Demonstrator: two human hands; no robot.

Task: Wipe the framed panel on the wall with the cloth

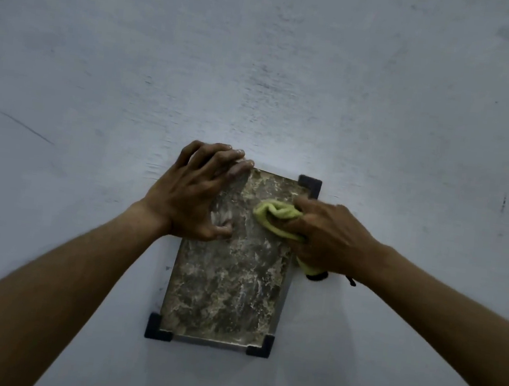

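Observation:
A framed panel (230, 282) with a mottled brown-grey face hangs on the wall, with black caps on its corners. My left hand (192, 195) covers its upper left corner, fingers spread over the top edge and thumb on the panel face. My right hand (330, 236) is closed around a bunched yellow-green cloth (274, 215), which presses against the panel's upper right part. A tail of the cloth hangs out below that hand. The upper left corner cap is hidden under my left hand.
A pale grey-blue painted wall (261, 66) fills the whole view, with faint scuffs and a thin dark scratch (27, 128) at the left. Both my bare forearms reach in from the lower corners.

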